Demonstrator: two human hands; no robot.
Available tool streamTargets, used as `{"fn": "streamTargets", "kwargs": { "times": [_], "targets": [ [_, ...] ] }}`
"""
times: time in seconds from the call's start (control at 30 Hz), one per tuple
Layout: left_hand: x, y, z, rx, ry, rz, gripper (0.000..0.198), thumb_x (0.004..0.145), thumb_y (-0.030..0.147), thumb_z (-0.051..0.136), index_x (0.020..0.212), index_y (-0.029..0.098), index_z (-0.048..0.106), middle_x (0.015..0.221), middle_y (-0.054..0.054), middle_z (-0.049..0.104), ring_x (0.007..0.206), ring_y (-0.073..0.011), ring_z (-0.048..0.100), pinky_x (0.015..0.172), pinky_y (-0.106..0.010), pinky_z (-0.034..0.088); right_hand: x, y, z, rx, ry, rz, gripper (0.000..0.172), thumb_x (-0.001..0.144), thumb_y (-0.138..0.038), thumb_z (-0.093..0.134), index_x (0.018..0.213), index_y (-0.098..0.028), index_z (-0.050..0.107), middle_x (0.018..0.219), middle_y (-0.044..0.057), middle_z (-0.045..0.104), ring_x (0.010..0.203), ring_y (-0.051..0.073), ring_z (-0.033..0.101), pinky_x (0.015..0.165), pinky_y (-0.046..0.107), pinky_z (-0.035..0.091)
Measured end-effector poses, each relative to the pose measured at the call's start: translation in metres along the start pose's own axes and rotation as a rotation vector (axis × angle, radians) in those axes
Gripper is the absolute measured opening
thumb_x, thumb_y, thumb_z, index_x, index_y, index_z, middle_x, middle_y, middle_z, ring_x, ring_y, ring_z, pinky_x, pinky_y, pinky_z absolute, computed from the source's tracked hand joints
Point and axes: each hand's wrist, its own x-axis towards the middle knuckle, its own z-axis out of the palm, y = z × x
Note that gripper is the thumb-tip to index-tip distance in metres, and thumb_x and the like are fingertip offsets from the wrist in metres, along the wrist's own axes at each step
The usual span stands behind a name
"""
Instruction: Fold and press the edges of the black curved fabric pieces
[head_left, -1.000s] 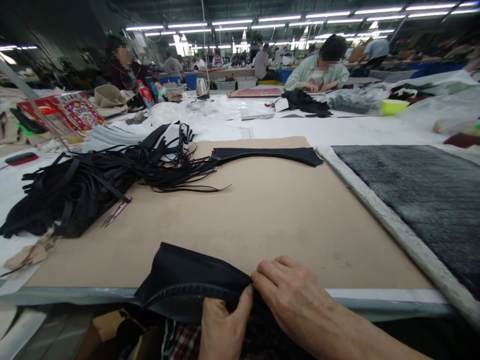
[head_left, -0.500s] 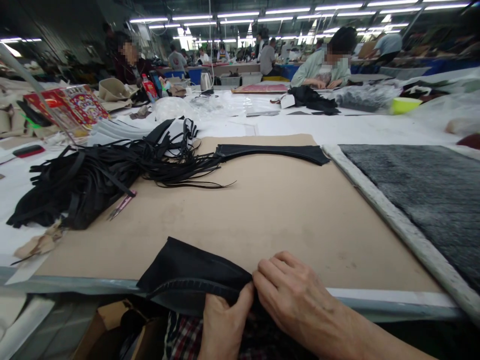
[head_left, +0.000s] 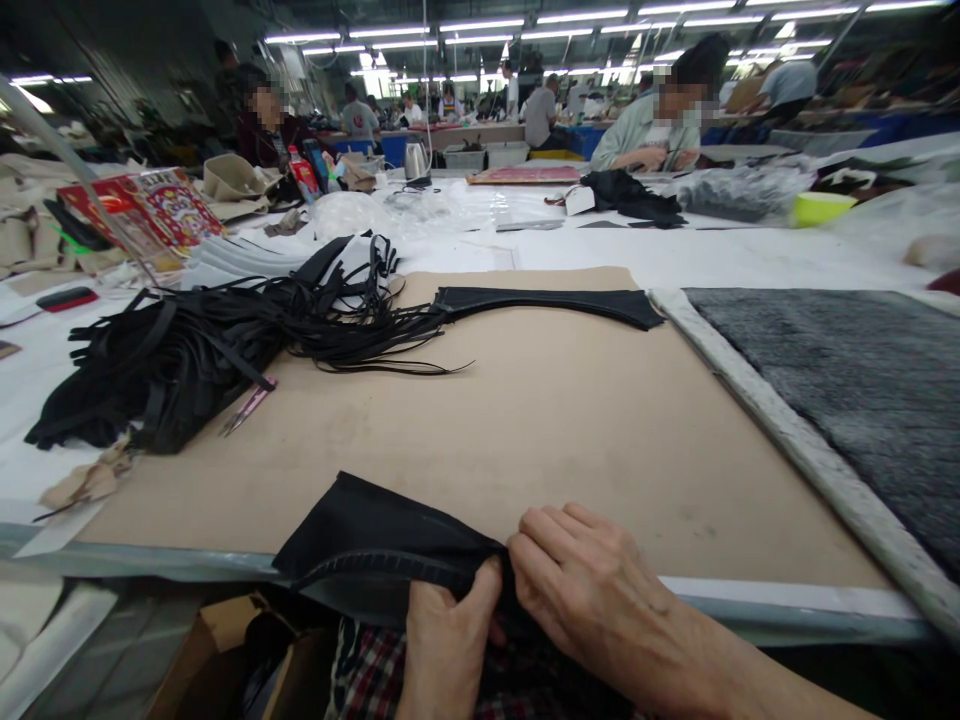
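Black fabric piece (head_left: 382, 540) with a stitched seam along one edge, bunched at the near edge of the tan-covered tabletop (head_left: 525, 440), half on the surface and half drooping over the metal rim (head_left: 787, 603) toward the lap. Left hand (head_left: 448, 640) just below that rim, fingers clenched on the cloth in a firm pinch. Right hand (head_left: 592, 585) right beside it, fingers curled over the same piece and grasping it near the seam. Neither hand released. Under both hands, checked cloth (head_left: 360, 670) across the lap, and lower left, a cardboard box (head_left: 210, 650).

Farther up the tabletop, a heap of long black strips (head_left: 187, 370) with thin trailing ends, and pink-handled snips (head_left: 247, 407) touching its edge. Beside the heap's tail, one curved black strip (head_left: 547, 303) lying flat on its own, well apart from the hands. Crumpled beige scraps (head_left: 86, 485) near the heap's lower corner. To the right, a grey fuzzy mat (head_left: 825, 400) with a pale border.

Beyond, a long white table with a plastic bag (head_left: 345, 215), a steel kettle (head_left: 415, 160) and a yellow-green tub (head_left: 821, 208). Seated co-workers at work, one in a pale green top (head_left: 637, 140), another in dark clothes (head_left: 262, 130), hands well away from the cloth.
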Motion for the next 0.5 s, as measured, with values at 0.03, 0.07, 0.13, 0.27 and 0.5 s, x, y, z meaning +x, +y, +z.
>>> {"fn": "streamTargets", "kwargs": {
  "times": [0.03,0.07,0.13,0.27,0.5],
  "targets": [
    [-0.001,0.001,0.000,-0.013,0.003,-0.019,0.028,0.065,0.039,0.068,0.051,0.020,0.052,0.040,0.002,0.051,0.037,-0.0141,0.049,0.039,-0.022,0.039,0.001,0.000,-0.002,0.050,-0.032,0.043,0.020,0.092,-0.008,0.043,0.077,-0.018,0.052,0.076,0.001,0.051,0.064,0.017,0.043,0.062,0.031,0.030],
    [-0.001,0.002,0.000,-0.031,0.008,-0.034,0.026,0.066,0.038,0.068,0.054,0.020,0.054,0.040,0.002,0.051,0.037,-0.0140,0.049,0.040,-0.022,0.040,0.002,0.001,-0.004,0.113,-0.077,0.094,0.019,0.092,-0.009,0.044,0.078,-0.018,0.053,0.077,0.001,0.052,0.065,0.016,0.045,0.062,0.030,0.032],
    [-0.002,0.003,0.000,-0.064,-0.003,-0.062,0.023,0.066,0.037,0.069,0.059,0.019,0.057,0.041,0.002,0.053,0.037,-0.0142,0.050,0.041,-0.023,0.040,0.005,0.004,-0.009,0.249,-0.179,0.196,0.018,0.093,-0.012,0.045,0.080,-0.018,0.055,0.080,0.001,0.054,0.068,0.015,0.050,0.063,0.028,0.035],
    [0.000,0.000,-0.001,-0.111,-0.056,-0.097,0.023,0.067,0.038,0.069,0.067,0.016,0.061,0.050,-0.001,0.060,0.040,-0.0161,0.053,0.039,-0.024,0.039,0.011,0.013,-0.020,0.453,-0.271,0.272,0.019,0.095,-0.015,0.046,0.083,-0.018,0.061,0.084,0.001,0.058,0.076,0.014,0.055,0.069,0.024,0.040],
    [0.003,-0.002,-0.004,-0.146,-0.105,-0.104,0.026,0.070,0.040,0.069,0.066,0.015,0.061,0.049,-0.001,0.060,0.040,-0.0151,0.053,0.039,-0.022,0.038,0.006,0.018,-0.019,0.651,-0.241,0.437,0.020,0.099,-0.024,0.047,0.110,-0.023,0.063,0.104,0.000,0.067,0.094,0.013,0.061,0.084,0.023,0.043]
  ]
}}
